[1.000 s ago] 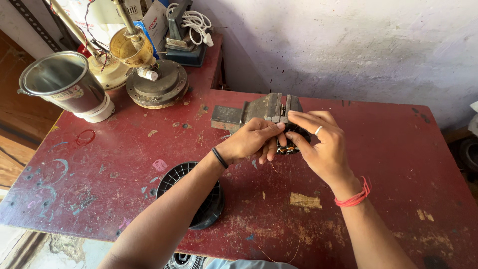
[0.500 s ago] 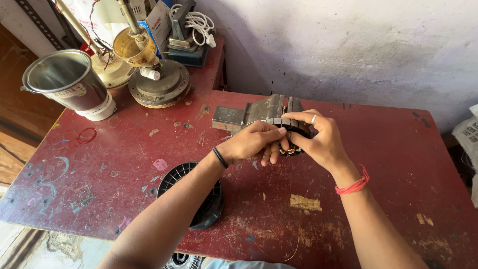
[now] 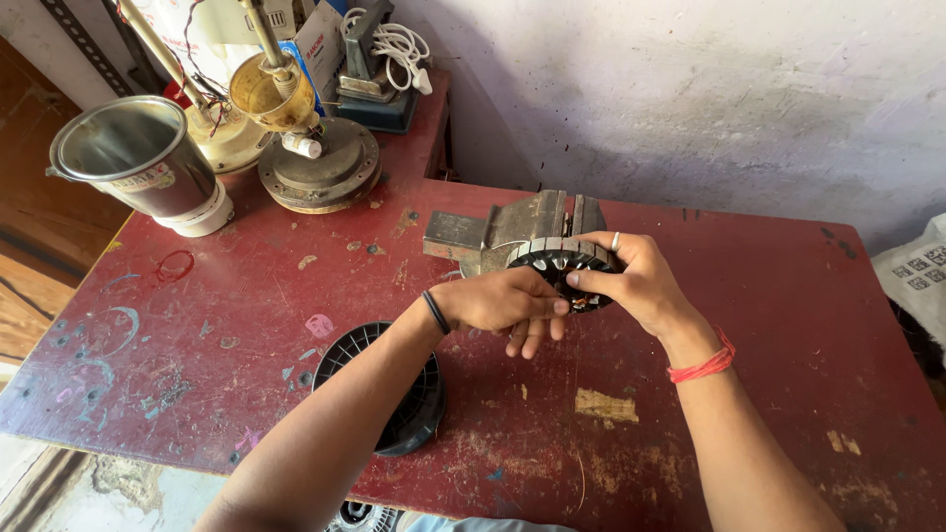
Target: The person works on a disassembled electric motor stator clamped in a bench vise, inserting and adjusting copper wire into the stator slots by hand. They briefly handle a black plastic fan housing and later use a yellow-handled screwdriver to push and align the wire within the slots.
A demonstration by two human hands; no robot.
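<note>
Both hands came up a bit w/ the stator core [image 3: 564,258]: a sec ago it sat low in front of the bench vise [image 3: 512,232], mostly covered. Now it's tilted so the slotted rim shows. Right hand [image 3: 636,281] shifted to grip its right edge; left hand [image 3: 503,300] fingers slid under it.

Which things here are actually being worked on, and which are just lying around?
In hand:
left hand
right hand
round slotted stator core
bench vise right behind it

Lying about:
steel jar
black plastic spool
white cable
brass cup
</note>
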